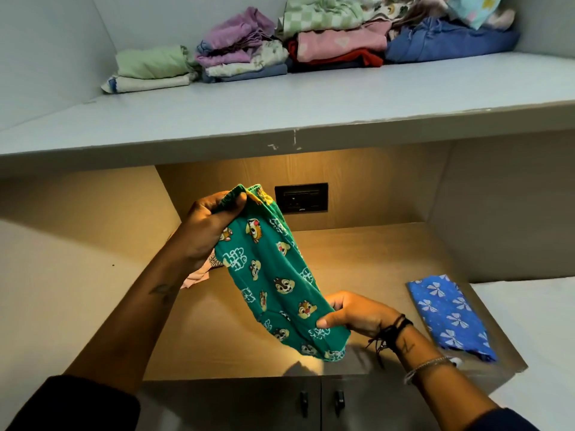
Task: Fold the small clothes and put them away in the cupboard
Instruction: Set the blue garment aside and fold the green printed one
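Left hand [205, 225] fingers grip the green garment's [273, 275] waistband, right hand [351, 312] fingers pinch its hem above the bench [217, 337]

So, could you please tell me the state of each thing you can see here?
green shorts: held up, gripped by left hand and right hand
blue cloth: folded, flat on the counter
pink cloth: lying loose on the counter
shelf clothes: folded in piles
cupboard doors: closed
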`<action>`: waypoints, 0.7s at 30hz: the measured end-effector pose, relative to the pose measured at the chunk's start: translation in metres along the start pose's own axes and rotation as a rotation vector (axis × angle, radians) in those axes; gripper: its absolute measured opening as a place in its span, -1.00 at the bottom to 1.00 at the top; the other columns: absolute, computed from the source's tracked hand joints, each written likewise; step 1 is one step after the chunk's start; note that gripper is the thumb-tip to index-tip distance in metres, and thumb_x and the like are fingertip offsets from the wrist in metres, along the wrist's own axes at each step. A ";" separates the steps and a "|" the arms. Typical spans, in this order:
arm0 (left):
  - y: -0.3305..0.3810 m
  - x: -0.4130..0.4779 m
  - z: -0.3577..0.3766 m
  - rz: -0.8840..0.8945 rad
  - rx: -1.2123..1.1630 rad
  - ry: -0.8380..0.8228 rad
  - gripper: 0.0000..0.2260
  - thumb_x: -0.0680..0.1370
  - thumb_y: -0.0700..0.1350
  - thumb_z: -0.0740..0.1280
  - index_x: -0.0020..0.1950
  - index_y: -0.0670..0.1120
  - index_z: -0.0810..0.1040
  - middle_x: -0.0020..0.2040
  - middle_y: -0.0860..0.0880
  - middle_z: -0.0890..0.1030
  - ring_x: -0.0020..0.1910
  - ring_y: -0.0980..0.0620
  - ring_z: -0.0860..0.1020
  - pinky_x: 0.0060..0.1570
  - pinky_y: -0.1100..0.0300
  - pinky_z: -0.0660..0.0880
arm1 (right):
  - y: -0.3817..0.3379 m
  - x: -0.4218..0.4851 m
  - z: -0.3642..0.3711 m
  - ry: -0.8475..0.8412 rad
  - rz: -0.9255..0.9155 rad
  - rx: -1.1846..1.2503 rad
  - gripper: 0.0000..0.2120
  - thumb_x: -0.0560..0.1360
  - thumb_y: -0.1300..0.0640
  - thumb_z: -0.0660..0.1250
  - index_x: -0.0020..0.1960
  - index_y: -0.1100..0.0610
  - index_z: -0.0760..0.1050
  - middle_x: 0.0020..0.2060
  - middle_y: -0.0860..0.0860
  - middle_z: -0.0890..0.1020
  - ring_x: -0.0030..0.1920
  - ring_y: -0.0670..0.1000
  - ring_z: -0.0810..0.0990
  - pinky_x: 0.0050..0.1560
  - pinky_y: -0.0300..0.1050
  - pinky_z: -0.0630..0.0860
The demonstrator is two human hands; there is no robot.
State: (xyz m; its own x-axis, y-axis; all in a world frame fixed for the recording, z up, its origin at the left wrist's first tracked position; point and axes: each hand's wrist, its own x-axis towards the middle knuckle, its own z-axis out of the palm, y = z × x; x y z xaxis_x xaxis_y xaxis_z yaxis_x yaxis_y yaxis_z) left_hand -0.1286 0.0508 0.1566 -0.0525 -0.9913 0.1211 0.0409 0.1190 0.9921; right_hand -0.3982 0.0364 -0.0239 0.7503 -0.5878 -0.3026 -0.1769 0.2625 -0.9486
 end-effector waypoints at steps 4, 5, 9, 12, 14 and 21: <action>-0.015 -0.004 -0.009 -0.063 -0.059 0.064 -0.82 0.49 -0.01 0.35 -0.01 -0.08 0.61 -0.12 -0.09 0.73 -0.18 0.00 0.70 -0.21 0.16 0.66 | -0.005 -0.016 -0.025 0.093 -0.033 0.047 -0.48 0.34 0.13 0.51 0.17 0.41 0.51 0.09 0.33 0.63 -0.01 0.21 0.65 0.12 0.10 0.56; -0.021 -0.006 -0.012 -0.087 -0.082 0.074 -0.83 0.50 -0.02 0.35 -0.01 -0.08 0.61 -0.10 -0.12 0.72 -0.17 -0.03 0.70 -0.18 0.12 0.67 | -0.008 -0.023 -0.035 0.091 -0.039 0.059 -0.48 0.33 0.13 0.52 0.16 0.41 0.50 0.07 0.33 0.64 -0.03 0.21 0.66 0.06 0.07 0.58; -0.060 -0.020 -0.020 -0.173 -0.091 0.102 -0.85 0.62 -0.09 0.27 0.04 -0.02 0.64 0.00 -0.16 0.71 -0.09 -0.08 0.71 -0.19 0.11 0.67 | -0.023 -0.048 -0.073 0.116 -0.004 0.056 -0.71 0.32 0.19 0.53 0.01 0.20 0.58 -0.10 0.21 0.70 -0.21 0.12 0.70 -0.22 -0.11 0.64; -0.102 -0.023 -0.017 -0.353 -0.034 0.206 -0.79 0.62 -0.14 0.26 0.20 -0.18 0.55 0.03 -0.23 0.70 -0.14 -0.08 0.71 -0.14 0.05 0.67 | -0.017 -0.044 -0.087 0.260 0.082 0.025 -0.77 0.37 0.31 0.50 0.00 0.21 0.55 -0.17 0.17 0.70 -0.28 0.07 0.69 -0.26 -0.11 0.64; -0.133 -0.023 -0.014 -0.475 0.153 0.243 -0.81 0.62 -0.17 0.27 0.19 -0.23 0.52 0.01 -0.26 0.67 -0.27 -0.01 0.70 -0.20 0.11 0.66 | -0.003 -0.033 -0.089 0.408 0.180 -0.115 -0.70 0.39 0.38 0.47 0.08 0.24 0.51 -0.11 0.17 0.65 -0.22 0.06 0.63 -0.12 -0.02 0.60; -0.194 -0.042 -0.014 -0.827 0.098 0.406 -0.85 0.61 0.00 0.25 0.06 -0.05 0.52 -0.27 -0.18 0.72 -0.27 -0.27 0.71 -0.24 -0.32 0.61 | 0.037 -0.013 -0.040 0.690 0.180 -1.054 -0.30 0.41 -0.33 0.26 0.46 -0.07 0.25 0.48 -0.01 0.28 0.47 0.06 0.23 0.47 0.10 0.16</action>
State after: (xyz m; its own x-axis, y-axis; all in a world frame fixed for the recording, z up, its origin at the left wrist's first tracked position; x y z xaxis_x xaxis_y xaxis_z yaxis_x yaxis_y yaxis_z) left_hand -0.1205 0.0686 -0.0416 0.3271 -0.7048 -0.6295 0.0612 -0.6489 0.7584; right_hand -0.4394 0.0233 -0.0593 0.2330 -0.9652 -0.1186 -0.8981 -0.1668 -0.4069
